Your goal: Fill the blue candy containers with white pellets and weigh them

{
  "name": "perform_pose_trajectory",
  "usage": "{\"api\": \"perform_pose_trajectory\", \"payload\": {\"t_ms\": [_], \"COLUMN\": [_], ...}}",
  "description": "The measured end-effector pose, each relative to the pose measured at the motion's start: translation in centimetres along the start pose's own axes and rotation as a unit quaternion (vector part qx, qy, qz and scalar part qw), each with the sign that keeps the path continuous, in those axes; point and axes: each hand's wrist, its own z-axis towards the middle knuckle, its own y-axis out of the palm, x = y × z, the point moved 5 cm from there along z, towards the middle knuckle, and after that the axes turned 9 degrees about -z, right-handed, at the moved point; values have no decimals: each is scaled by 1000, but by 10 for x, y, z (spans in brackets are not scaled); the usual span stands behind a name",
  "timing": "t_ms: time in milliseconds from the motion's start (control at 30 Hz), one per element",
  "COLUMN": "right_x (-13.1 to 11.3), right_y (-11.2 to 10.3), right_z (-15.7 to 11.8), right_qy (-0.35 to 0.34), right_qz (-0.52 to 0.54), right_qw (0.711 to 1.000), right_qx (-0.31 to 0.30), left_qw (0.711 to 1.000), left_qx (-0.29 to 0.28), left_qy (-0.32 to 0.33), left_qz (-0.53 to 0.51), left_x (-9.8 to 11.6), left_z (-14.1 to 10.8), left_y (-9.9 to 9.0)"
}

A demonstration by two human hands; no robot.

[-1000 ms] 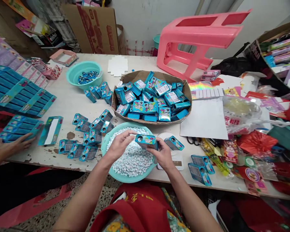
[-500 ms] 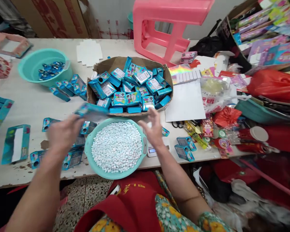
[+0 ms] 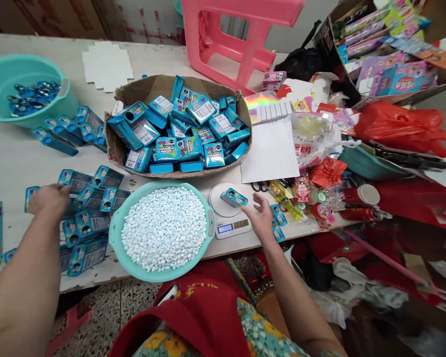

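At the left, my left hand is closed round a small blue candy box, most of it hidden by the fingers. Several like boxes with round holes in their tops, such as one blue box, stand close by it. My right hand is open with fingers apart, just right of a single blue box on the round plate of a white kitchen scale. Between my hands sits a turquoise basin of small pale candies.
Behind the basin, a cardboard carton holds a heap of blue boxes. A turquoise bowl with shiny blue pieces stands at the far left. A pink stool lies at the back. Bags, wrappers and scissors crowd the right.
My left hand has carried a box left and down among the standing boxes. My right hand has moved right, off the scale, where a blue box now shows. The view has shifted.
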Motion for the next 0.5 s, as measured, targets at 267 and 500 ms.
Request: {"api": "perform_pose_trajectory", "payload": {"t_ms": [267, 500], "right_x": [-28, -107], "right_y": [33, 17], "right_z": [9, -23], "right_qy": [-38, -122], "right_qz": [-12, 7], "right_qw": [999, 991], "right_qx": [-23, -57], "left_qw": [999, 885], "left_qx": [21, -170], "left_qy": [-38, 137], "left_qz": [-33, 412], "left_x": [-12, -71], "left_z": [-92, -160], "left_y": [129, 220]}}
